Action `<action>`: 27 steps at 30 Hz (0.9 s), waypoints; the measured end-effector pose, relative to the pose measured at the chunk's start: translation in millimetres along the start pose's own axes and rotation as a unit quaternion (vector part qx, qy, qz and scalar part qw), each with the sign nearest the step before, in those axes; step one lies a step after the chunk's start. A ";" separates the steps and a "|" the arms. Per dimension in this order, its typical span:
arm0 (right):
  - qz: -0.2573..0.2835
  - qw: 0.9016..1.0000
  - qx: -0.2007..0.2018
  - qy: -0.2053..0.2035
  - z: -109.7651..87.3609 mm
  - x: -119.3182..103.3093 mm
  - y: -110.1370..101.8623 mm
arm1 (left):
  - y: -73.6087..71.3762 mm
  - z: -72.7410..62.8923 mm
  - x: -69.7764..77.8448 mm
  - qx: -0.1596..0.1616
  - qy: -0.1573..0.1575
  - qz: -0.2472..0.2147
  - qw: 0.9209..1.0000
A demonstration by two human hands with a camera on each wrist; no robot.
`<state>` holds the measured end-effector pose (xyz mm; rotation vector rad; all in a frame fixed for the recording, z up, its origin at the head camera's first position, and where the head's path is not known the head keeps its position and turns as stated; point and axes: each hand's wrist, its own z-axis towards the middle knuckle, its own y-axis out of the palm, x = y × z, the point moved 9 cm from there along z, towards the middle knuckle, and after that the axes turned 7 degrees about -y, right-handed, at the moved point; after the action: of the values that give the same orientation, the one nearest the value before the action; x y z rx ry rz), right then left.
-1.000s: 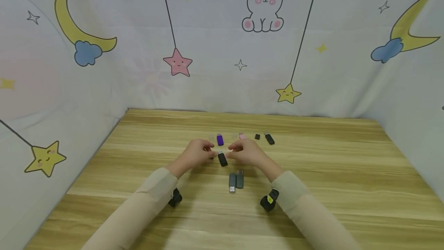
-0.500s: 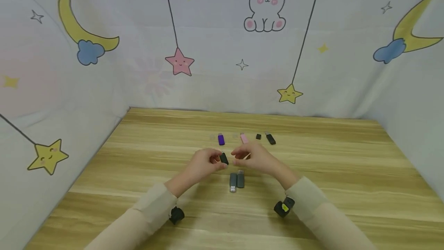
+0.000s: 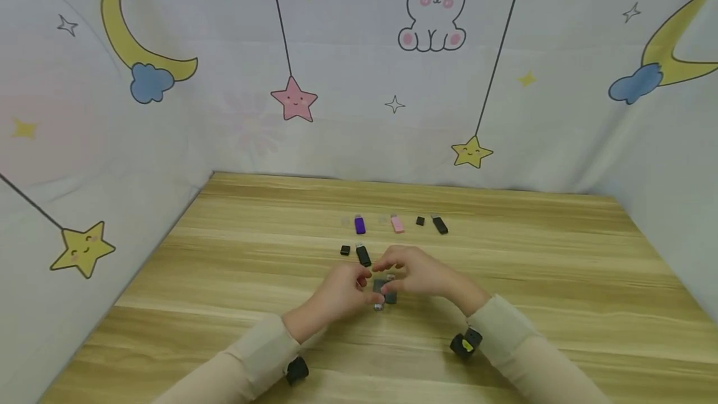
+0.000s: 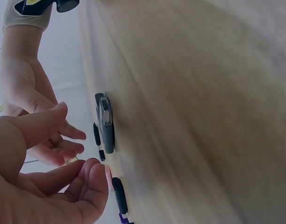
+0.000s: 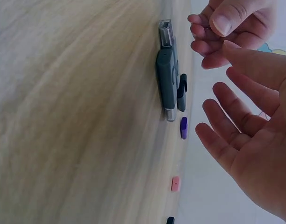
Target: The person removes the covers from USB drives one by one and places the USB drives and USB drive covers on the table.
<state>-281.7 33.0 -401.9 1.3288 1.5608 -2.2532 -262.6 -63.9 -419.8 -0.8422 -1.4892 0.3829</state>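
Two grey USB flash drives [image 3: 379, 295] lie side by side on the table, one with its metal plug toward me and the other with its plug away. My left hand [image 3: 343, 292] hovers just left of them, fingers bent loosely and holding nothing. From the right, my right hand [image 3: 422, 272] reaches over the pair and partly covers them, its fingers spread apart. Both wrist views show the hands facing each other above the table, with the grey drives [image 5: 167, 77] below. Beyond the hands rest a black USB flash drive [image 3: 363, 255] and its black cap [image 3: 345, 250].
Farther back stand in a row a purple USB flash drive [image 3: 360, 225], a pink one [image 3: 397, 224] and another black one [image 3: 440, 224]. A black cap [image 3: 420, 221] and faint clear caps [image 3: 344, 221] lie beside them. A printed white curtain [image 3: 336, 142] borders the wooden table [image 3: 533, 279].
Both hands have moved from around the nearer black drive toward me, over the grey drives. The black drive and its cap, partly hidden by the left hand before, now show fully.
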 end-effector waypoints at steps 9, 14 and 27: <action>-0.047 0.998 -0.030 -0.032 2.2 1.9 9.6 | 11.6 -2.9 3.4 -0.011 -0.003 0.007 1.000; -0.052 0.997 -0.037 -0.034 3.5 3.9 12.4 | 13.6 -3.9 5.4 -0.007 0.000 0.025 1.000; -0.056 0.997 -0.047 -0.038 6.7 8.3 18.0 | 16.0 -1.6 5.6 -0.016 0.007 0.034 0.999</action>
<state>-281.5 22.3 -419.9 1.1451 1.7328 -2.2322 -256.2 -49.7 -426.7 -0.9215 -1.4592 0.4030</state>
